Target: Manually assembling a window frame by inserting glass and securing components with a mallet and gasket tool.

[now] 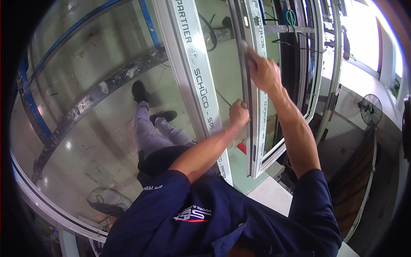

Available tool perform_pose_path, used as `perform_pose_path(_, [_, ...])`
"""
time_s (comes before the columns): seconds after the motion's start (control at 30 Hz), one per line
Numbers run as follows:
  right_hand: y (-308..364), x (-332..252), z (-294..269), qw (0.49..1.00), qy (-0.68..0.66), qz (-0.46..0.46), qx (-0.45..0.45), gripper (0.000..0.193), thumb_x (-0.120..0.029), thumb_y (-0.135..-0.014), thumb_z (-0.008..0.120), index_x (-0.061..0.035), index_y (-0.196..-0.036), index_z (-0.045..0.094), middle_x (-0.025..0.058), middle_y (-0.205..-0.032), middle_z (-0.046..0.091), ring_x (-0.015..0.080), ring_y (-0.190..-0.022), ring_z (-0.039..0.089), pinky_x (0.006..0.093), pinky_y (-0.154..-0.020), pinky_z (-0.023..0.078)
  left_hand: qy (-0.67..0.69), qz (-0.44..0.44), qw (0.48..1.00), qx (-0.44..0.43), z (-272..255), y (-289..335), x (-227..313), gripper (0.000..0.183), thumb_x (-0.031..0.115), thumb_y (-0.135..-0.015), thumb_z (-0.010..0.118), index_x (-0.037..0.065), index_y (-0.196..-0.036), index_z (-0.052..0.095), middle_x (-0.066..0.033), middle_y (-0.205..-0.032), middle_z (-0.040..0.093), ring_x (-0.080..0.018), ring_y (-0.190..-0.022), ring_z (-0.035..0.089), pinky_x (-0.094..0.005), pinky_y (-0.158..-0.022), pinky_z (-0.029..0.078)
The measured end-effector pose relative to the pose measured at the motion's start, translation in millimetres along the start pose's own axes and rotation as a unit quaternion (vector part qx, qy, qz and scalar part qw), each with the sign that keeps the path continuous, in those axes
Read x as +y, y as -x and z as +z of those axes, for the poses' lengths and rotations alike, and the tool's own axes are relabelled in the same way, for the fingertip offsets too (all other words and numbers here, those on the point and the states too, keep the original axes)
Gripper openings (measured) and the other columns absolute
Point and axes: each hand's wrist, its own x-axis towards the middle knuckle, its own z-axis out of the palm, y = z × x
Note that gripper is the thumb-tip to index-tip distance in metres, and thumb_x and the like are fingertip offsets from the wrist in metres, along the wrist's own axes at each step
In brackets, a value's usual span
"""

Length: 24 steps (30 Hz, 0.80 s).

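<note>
1. While only the head view is available, it shows both bare hands on a white window frame [256,128] that stands upright before the person, its dark rubber gasket [246,77] running along the edge facing them.
2. Left hand [239,113] is closed into a fist, pressed against the frame edge at about mid-height; whether it pinches the gasket or only braces the frame cannot be told.
3. Right hand [263,73] sits higher on the same edge, fingers curled around a small tool with a rounded grey end [244,45], its tip at the gasket channel.
4. To the left, a large glazed panel [107,107] with a white mullion [192,73] reflects the person's legs and the floor; a standing fan [370,109] is well apart at the right.
5. Judged risk: the tool could skid out of the channel if pushed at an angle, nicking the gasket or the knuckles of the lower hand directly beneath it.
6. Uneven pressing might also leave the seal bunched or partly unseated.
</note>
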Motion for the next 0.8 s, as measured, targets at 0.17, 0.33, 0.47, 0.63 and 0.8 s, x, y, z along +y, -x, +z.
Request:
perform_pose_path(0.17, [2.7,-4.8,6.7,1.0,0.01,-0.011,-0.021,0.045,-0.02,-0.097,0.062,-0.0162,-0.142,0.062,0.0269,-0.084,0.071,0.0485,-0.081,0.07,0.0561,-0.075,0.057,0.014,-0.016,1.0,0.009,-7.0,-4.1,-0.1,0.025,0.022,-0.106,0.056,0.001,-0.097,0.065,-0.0208,-0.085,0.075,-0.0357,-0.065,0.076,-0.0454,-0.059,0.063])
perform_pose_path(0.33, [16.4,14.6,13.7,1.0,-0.011,0.002,-0.014,0.046,-0.02,-0.097,0.061,-0.0178,-0.143,0.061,0.0272,-0.087,0.072,0.0495,-0.083,0.07,0.0564,-0.078,0.058,0.014,-0.008,1.0,0.004,-1.4,-1.2,1.3,0.026,0.021,-0.106,0.055,-0.002,-0.098,0.064,-0.0223,-0.091,0.074,-0.0362,-0.066,0.076,-0.0461,-0.058,0.064])
perform_pose_path(0.47, [-27.6,4.2,12.2,0.999,-0.017,-0.006,0.038,0.041,-0.02,-0.098,0.061,-0.0164,-0.139,0.062,0.0275,-0.086,0.072,0.0506,-0.083,0.069,0.0578,-0.077,0.057,0.006,-0.005,1.0,-0.01,-2.8,-0.5,8.0,0.026,0.021,-0.106,0.055,-0.002,-0.096,0.064,-0.0223,-0.091,0.074,-0.037,-0.064,0.075,-0.0458,-0.056,0.063])
perform_pose_path(0.63, [30.4,14.8,22.7,0.999,-0.007,-0.012,-0.031,0.048,-0.02,-0.097,0.062,-0.0151,-0.144,0.06,0.0287,-0.085,0.072,0.0492,-0.082,0.071,0.0567,-0.077,0.058,0.026,-0.017,1.0,-0.002,-9.0,-3.9,0.9,0.025,0.019,-0.106,0.058,-0.003,-0.098,0.065,-0.0189,-0.094,0.073,-0.0327,-0.072,0.075,-0.0428,-0.053,0.066])
perform_pose_path(0.8, [47.4,20.8,15.9,0.999,-0.019,-0.005,-0.036,0.049,-0.02,-0.097,0.063,-0.0138,-0.145,0.059,0.0267,-0.079,0.07,0.0485,-0.078,0.07,0.0574,-0.073,0.056,0.014,-0.016,1.0,0.007,0.0,-5.7,1.7,0.022,0.018,-0.103,0.059,-0.001,-0.098,0.068,-0.0204,-0.089,0.075,-0.0354,-0.073,0.077,-0.0438,-0.056,0.066])
